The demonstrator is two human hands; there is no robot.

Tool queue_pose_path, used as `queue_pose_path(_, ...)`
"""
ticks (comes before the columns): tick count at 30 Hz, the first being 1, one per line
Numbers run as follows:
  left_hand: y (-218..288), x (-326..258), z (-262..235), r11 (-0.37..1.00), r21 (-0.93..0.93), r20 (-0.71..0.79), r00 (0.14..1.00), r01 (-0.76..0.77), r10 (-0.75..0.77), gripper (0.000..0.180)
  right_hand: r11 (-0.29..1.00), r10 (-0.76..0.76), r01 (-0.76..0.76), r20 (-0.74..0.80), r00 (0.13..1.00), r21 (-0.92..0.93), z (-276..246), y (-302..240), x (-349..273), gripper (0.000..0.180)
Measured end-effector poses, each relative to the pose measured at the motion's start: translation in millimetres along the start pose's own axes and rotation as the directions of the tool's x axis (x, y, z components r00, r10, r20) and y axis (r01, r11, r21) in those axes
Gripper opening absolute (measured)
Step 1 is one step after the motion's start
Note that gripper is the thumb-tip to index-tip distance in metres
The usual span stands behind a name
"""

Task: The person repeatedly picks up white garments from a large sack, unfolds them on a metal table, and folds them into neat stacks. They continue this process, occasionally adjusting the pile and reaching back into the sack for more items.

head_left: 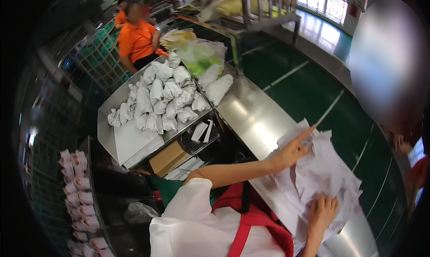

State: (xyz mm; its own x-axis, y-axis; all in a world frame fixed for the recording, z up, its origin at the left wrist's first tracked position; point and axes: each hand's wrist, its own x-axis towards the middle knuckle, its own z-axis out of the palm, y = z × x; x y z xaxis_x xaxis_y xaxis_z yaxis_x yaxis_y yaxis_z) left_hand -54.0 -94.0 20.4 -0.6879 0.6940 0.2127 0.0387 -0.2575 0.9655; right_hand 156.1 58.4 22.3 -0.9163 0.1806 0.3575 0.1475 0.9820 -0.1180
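Crumpled white paper sheets (309, 176) lie in a loose, overlapping heap on a steel worktable. My left hand (290, 153) reaches across to the heap's far side, its index finger stretched out near the paper's edge and the other fingers partly bent. Closer to me, my right hand (323, 210) rests on the sheets with its fingers apart and slightly curled. Neither hand visibly grips anything; the undersides of both are hidden.
Left of the worktable (255, 120), a metal tray (105, 118) holds many white paper-wrapped bundles (163, 93) and stacked white sheets (134, 143). A clear bag with green contents (201, 57) stands behind. A shelf holds a cardboard box (168, 158). People in orange (136, 40) are at the back.
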Motion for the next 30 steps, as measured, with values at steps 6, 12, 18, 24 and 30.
queue_pose_path(6,34.8,5.6,-7.6,0.984,0.178,0.149,0.989,-0.019,-0.008,0.057,0.986,0.040,-0.027,-0.072,0.997,0.167,-16.2,19.9,6.6,0.016)
queue_pose_path(12,95.8,3.5,-12.5,0.951,-0.213,0.552,0.830,0.224,-0.072,0.050,0.833,0.394,-0.260,-0.195,0.898,0.488,-87.3,36.2,4.0,0.013)
queue_pose_path(18,114.5,-1.8,7.7,0.578,0.622,0.433,0.847,-0.528,0.309,0.025,0.618,0.374,-0.311,0.079,0.924,0.722,-151.9,38.4,13.6,0.023)
queue_pose_path(24,136.4,-37.1,-15.9,0.991,0.126,0.682,0.729,-0.034,-0.062,0.031,0.387,0.071,-0.407,0.413,0.908,0.827,-160.9,41.0,22.3,0.027)
queue_pose_path(30,77.2,10.9,-20.5,0.934,-0.028,0.271,0.902,0.357,-0.337,0.061,0.549,0.456,-0.625,0.428,0.780,0.555,-117.8,71.1,32.4,0.025)
